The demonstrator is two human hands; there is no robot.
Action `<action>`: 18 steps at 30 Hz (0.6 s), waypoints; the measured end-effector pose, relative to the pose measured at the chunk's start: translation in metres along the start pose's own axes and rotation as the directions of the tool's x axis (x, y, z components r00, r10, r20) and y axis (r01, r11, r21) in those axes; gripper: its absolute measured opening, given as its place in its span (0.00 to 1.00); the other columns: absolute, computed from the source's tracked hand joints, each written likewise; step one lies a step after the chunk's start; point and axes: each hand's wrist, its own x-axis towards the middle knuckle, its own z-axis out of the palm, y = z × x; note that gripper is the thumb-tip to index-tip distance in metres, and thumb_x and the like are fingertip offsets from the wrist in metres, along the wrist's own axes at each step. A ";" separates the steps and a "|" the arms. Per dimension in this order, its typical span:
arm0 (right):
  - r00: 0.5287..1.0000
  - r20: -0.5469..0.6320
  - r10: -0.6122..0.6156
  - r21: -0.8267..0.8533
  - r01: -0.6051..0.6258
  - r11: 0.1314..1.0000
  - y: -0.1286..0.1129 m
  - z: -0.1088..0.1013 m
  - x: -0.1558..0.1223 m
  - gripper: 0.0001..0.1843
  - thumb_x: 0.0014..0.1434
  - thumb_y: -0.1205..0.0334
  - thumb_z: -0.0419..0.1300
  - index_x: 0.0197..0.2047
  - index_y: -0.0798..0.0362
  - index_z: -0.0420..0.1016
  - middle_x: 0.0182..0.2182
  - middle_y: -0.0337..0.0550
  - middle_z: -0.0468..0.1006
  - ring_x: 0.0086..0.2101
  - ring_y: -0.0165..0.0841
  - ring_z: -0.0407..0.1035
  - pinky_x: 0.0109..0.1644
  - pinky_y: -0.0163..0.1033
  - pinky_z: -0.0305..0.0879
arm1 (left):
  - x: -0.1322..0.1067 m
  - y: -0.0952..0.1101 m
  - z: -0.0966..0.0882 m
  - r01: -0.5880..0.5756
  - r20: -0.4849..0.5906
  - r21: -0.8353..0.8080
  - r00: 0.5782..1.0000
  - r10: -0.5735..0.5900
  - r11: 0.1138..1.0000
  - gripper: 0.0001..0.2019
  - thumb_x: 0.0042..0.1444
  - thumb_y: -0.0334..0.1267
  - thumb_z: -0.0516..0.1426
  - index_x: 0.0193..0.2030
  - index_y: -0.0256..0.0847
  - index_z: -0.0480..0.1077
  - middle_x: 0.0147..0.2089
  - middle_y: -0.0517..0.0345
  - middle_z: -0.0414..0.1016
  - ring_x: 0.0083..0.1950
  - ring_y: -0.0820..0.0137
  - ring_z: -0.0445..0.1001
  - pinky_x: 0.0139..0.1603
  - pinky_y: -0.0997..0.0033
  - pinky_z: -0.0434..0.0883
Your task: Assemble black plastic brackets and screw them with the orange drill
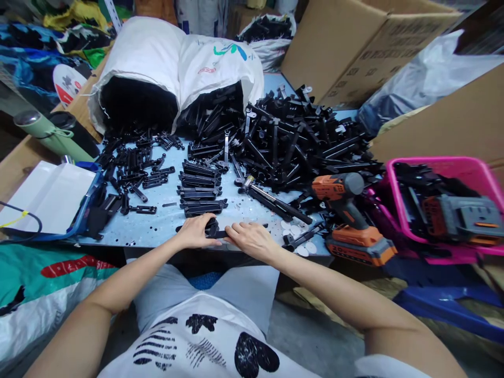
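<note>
At the table's front edge, my left hand (197, 231) is closed round one end of a long black plastic part (220, 234). My right hand (251, 240) grips the same part further right, fingers bent over its top. Both hands cover much of it, so its full shape is hidden. Just beyond my left hand lies a row of similar black parts (200, 192), stacked side by side. To the right of the row, a hammer (271, 198) with a metal head rests on the table (165, 223).
A large heap of black parts (291, 142) spills from white sacks (145, 52). Smaller black pieces (137, 163) lie left. Rightward are an orange cordless drill (342, 210) and a pink basket (444, 164). A blue tray (88, 205) and green bottle (51, 134) stand left.
</note>
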 end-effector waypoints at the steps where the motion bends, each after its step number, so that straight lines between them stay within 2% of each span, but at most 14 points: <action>1: 1.000 -0.004 -0.012 0.001 0.012 1.000 0.001 -0.001 0.001 0.21 0.69 0.53 0.37 0.43 0.54 0.67 0.32 0.45 0.72 0.31 0.31 0.66 0.32 0.38 0.48 | -0.001 0.000 0.000 -0.007 -0.007 -0.015 1.000 0.007 1.000 0.37 0.42 0.63 0.61 0.54 0.44 0.59 0.51 0.52 0.72 0.49 0.57 0.73 0.46 0.61 0.70; 4: 0.999 -0.011 -0.050 0.004 0.051 0.999 0.002 -0.003 0.001 0.19 0.69 0.55 0.38 0.46 0.54 0.67 0.33 0.47 0.72 0.32 0.32 0.65 0.33 0.38 0.48 | -0.007 0.001 0.006 -0.056 -0.105 -0.009 0.993 0.054 0.998 0.32 0.46 0.59 0.60 0.52 0.42 0.61 0.48 0.51 0.73 0.47 0.59 0.74 0.45 0.62 0.70; 7: 0.998 -0.001 -0.065 0.006 0.065 0.998 -0.001 -0.002 -0.001 0.16 0.69 0.60 0.40 0.48 0.54 0.66 0.34 0.48 0.72 0.34 0.33 0.64 0.33 0.38 0.49 | -0.016 0.003 0.015 -0.105 -0.219 0.037 0.970 0.110 0.994 0.25 0.51 0.55 0.58 0.50 0.40 0.63 0.45 0.49 0.74 0.46 0.60 0.75 0.44 0.63 0.71; 9: 0.997 0.003 -0.074 0.004 0.074 0.997 -0.002 -0.003 -0.002 0.15 0.68 0.63 0.41 0.48 0.55 0.66 0.34 0.49 0.72 0.34 0.33 0.64 0.33 0.39 0.49 | -0.020 0.004 0.019 -0.132 -0.257 0.053 0.956 0.141 0.990 0.23 0.53 0.54 0.57 0.48 0.40 0.64 0.43 0.49 0.75 0.45 0.61 0.75 0.44 0.63 0.71; 15: 0.984 0.005 -0.175 -0.003 0.176 0.984 0.007 -0.012 0.002 0.15 0.69 0.63 0.40 0.48 0.54 0.66 0.35 0.47 0.71 0.34 0.33 0.62 0.33 0.38 0.48 | -0.020 0.003 0.019 -0.146 -0.263 0.065 0.952 0.158 0.987 0.23 0.53 0.57 0.55 0.45 0.40 0.66 0.41 0.50 0.75 0.43 0.62 0.75 0.43 0.65 0.72; 18: 0.980 -0.035 -0.196 0.001 0.196 0.981 0.018 0.000 0.003 0.18 0.69 0.58 0.40 0.45 0.54 0.68 0.35 0.47 0.71 0.34 0.33 0.61 0.33 0.38 0.48 | -0.020 0.009 0.020 -0.131 -0.196 0.086 0.970 0.146 0.988 0.23 0.53 0.58 0.55 0.45 0.39 0.66 0.40 0.50 0.75 0.42 0.63 0.75 0.41 0.65 0.71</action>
